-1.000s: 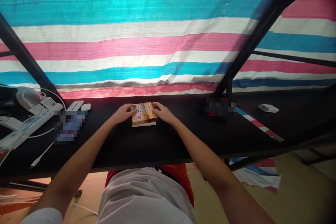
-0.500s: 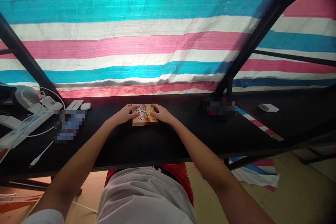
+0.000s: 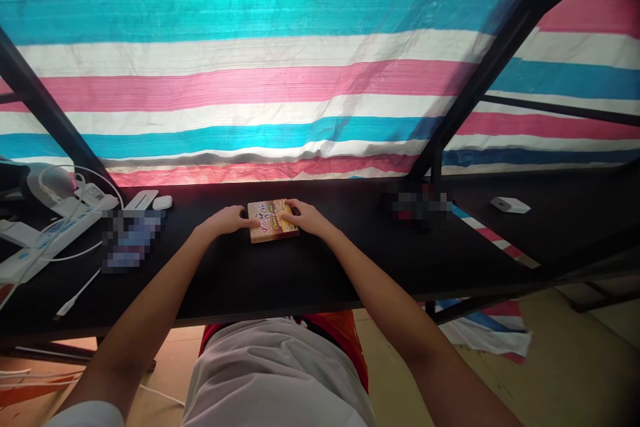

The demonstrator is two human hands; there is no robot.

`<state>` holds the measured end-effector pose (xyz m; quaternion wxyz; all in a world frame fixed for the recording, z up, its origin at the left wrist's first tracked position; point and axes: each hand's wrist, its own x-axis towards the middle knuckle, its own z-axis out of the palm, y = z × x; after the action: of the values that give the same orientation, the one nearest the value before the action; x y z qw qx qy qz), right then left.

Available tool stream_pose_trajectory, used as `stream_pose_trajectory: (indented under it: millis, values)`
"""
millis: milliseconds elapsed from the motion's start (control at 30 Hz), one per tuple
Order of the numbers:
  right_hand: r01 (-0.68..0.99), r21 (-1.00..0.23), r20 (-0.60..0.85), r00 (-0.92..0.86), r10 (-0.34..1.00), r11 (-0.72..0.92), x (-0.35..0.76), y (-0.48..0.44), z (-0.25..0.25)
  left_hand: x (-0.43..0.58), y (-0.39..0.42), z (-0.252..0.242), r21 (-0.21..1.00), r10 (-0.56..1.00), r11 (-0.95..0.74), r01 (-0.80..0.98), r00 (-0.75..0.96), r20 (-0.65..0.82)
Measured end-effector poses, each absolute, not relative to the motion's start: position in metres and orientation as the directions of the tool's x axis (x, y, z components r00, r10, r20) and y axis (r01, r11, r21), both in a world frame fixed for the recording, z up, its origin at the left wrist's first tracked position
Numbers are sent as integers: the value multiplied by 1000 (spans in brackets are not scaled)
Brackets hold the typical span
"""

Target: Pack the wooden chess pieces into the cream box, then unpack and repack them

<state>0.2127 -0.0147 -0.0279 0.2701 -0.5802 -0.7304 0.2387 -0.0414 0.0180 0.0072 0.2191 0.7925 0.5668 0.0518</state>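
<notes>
A small orange and tan book [image 3: 271,220] with a printed cover lies flat on the black table [image 3: 310,267], near its far edge. My left hand [image 3: 227,219] rests at the book's left edge, its fingers curled against that side. On the book's right side lies my right hand [image 3: 306,216], with its fingers on the cover. Both hands touch the book.
At the left stand a white power strip [image 3: 55,230] with cables, a white mouse [image 3: 163,202] and a blurred object [image 3: 131,238]. A white adapter [image 3: 510,205] lies at the right, beside another blurred object [image 3: 417,205]. Black frame bars and a striped tarp stand behind the table.
The book, raised on its near edge a second ago, now lies flat on the table. My left hand has slid from the cover to the book's left edge.
</notes>
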Motion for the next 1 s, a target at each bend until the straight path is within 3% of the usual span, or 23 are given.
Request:
stream_pose_trajectory:
  millis: [167, 267, 400, 533, 667, 767, 867, 1000]
  values:
    - [756, -643, 64, -102, 993, 119, 213, -15, -24, -38, 14, 8, 463, 899, -318, 827, 418, -130]
    - [781, -619, 42, -78, 996, 87, 214, -14, -24, -31, 11, 6, 589, 911, -264, 764, 398, -107]
    - [787, -613, 35, -64, 997, 72, 214, -13, -24, -23, 9, 1, 866, 913, -75, 495, 382, -139]
    - [760, -647, 45, -42, 998, 61, 212, -16, -22, -19, 9, 2, 973, 945, 113, 201, 280, -167]
    - [636, -758, 154, -36, 987, 142, 211, -18, -21, -21, 8, 17, 995, 971, -91, 32, 225, 82]
    - [492, -832, 282, -22, 959, 257, 210, -18, -21, -25, 4, 30, 969, 944, -246, 38, 238, 230]
    - [328, -881, 302, -168, 938, 342, 209, -20, -19, -26, -5, 38, 939, 902, -323, 118, 340, 268]
    - [153, -946, 214, -365, 906, 285, 207, -24, -17, -21, -9, 37, 928, 885, -344, 142, 379, 270]
